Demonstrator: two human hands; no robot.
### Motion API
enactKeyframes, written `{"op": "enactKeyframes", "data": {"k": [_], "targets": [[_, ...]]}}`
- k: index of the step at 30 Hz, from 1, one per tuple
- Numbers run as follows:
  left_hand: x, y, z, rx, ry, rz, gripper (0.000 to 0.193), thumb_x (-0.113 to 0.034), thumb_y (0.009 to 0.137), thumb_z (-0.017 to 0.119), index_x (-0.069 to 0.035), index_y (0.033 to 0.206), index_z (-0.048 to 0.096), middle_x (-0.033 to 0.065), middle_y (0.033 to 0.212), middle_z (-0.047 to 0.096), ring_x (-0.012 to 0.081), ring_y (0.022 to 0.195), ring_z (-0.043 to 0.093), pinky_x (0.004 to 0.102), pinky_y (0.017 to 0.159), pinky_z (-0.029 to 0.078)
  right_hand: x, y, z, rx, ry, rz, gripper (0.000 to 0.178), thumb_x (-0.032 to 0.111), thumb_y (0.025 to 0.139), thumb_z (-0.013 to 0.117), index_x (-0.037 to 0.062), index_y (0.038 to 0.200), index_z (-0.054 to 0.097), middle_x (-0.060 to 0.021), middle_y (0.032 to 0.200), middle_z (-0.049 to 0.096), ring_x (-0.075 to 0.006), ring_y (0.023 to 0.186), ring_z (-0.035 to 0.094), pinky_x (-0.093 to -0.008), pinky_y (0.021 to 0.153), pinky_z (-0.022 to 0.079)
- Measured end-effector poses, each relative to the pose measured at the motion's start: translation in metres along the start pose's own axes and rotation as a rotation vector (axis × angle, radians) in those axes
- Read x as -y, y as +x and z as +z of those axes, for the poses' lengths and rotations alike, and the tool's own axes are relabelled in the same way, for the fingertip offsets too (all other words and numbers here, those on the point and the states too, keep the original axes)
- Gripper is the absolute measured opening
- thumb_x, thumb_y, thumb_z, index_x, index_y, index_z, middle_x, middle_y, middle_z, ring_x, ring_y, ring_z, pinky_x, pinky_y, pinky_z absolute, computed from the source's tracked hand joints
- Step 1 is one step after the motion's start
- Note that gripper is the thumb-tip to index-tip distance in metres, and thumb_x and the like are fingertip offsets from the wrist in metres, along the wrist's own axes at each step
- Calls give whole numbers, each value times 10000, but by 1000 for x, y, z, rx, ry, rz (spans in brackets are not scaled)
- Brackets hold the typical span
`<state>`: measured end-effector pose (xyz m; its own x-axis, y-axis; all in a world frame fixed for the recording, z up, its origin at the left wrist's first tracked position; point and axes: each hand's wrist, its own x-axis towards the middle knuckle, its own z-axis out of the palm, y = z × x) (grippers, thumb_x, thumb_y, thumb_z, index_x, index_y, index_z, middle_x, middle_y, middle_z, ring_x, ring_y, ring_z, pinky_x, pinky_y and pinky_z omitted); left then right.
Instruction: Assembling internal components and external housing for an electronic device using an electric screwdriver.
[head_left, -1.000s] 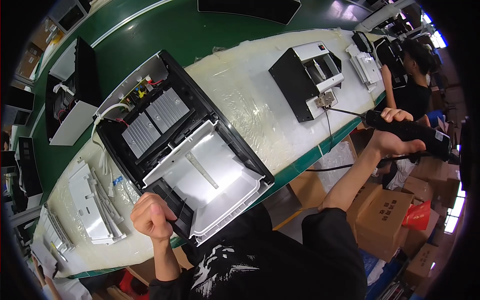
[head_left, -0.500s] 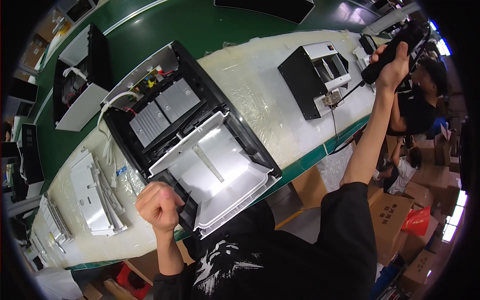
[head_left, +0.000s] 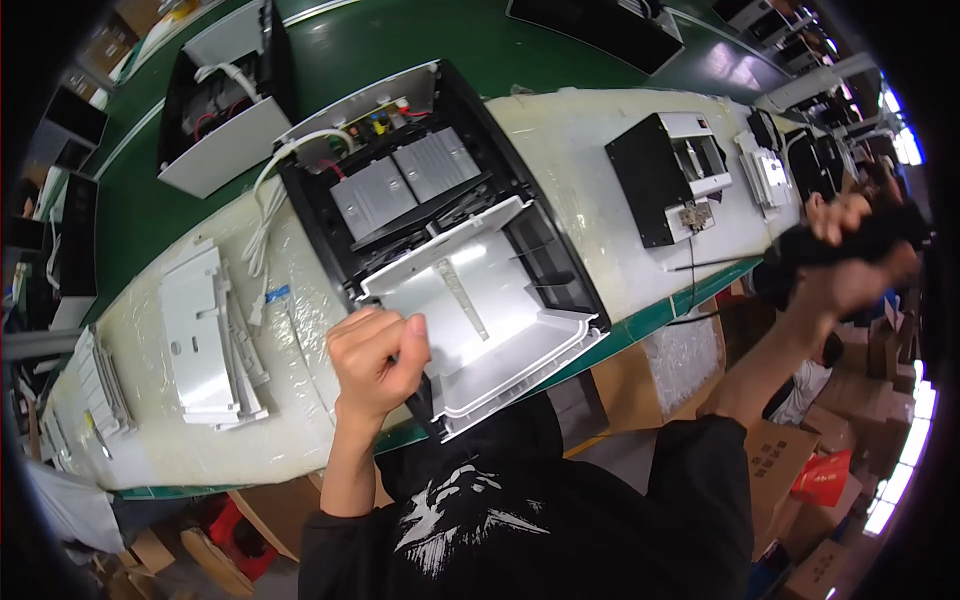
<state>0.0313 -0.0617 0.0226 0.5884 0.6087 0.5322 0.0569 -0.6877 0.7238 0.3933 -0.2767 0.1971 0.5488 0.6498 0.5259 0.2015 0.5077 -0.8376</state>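
Observation:
My left hand (head_left: 378, 358) is a closed fist beside the near left edge of an open black and white appliance housing (head_left: 562, 262). Whatever its fingers may hold is hidden. Inside the housing are two silver metal blocks (head_left: 405, 180), wiring and a white plastic compartment (head_left: 420, 340). Far to the right, my right hand (head_left: 850, 285), blurred by motion, is wrapped round a black corded electric screwdriver (head_left: 885, 232). Its thin shaft points left, over the table edge. To its left stands a black and white screw feeder (head_left: 645, 180) with a small metal block in front.
White plates (head_left: 197, 350) lie stacked on the film-covered table (head_left: 300, 370) at the left. A white cable (head_left: 262, 225) hangs from the housing. Another open housing (head_left: 235, 140) stands on the green surface behind. Cardboard boxes (head_left: 770, 450) and people are at the right.
My right hand has moved right and down with the screwdriver, away from the screw feeder. The view has shifted, so the table things appear further right. My left hand stays a fist beside the housing.

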Motion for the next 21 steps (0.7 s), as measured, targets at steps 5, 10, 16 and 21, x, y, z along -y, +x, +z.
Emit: {"op": "enactKeyframes", "data": {"k": [5,10,16,21], "targets": [[5,-1,3,-37,2,59,315,-49,746,640,-55,480,473,45,446,424,208,375,376,308,403,303,49,-40,25,285,223,94,391,434,772,579,73,759,431,-20,663,467,-124,538,447,-270,683,457],[1,-3,6,-61,-13,71,355,-73,761,638,-60,454,459,38,419,416,199,374,376,301,415,310,4,-63,172,315,378,11,317,323,779,609,62,734,434,-27,626,488,-116,486,462,-220,589,445],[1,-9,8,-110,-84,118,351,-18,777,613,-41,473,439,41,437,397,202,406,354,314,467,302,3,-90,206,341,522,-91,263,189,787,644,48,705,438,-35,581,513,-108,423,479,-160,476,430],[8,-13,11,-163,-90,122,379,-60,768,630,-64,447,429,28,416,399,188,381,349,304,459,301,17,-124,190,352,639,-165,262,77,794,673,36,680,442,-42,544,534,-101,371,493,-110,382,418]]}}
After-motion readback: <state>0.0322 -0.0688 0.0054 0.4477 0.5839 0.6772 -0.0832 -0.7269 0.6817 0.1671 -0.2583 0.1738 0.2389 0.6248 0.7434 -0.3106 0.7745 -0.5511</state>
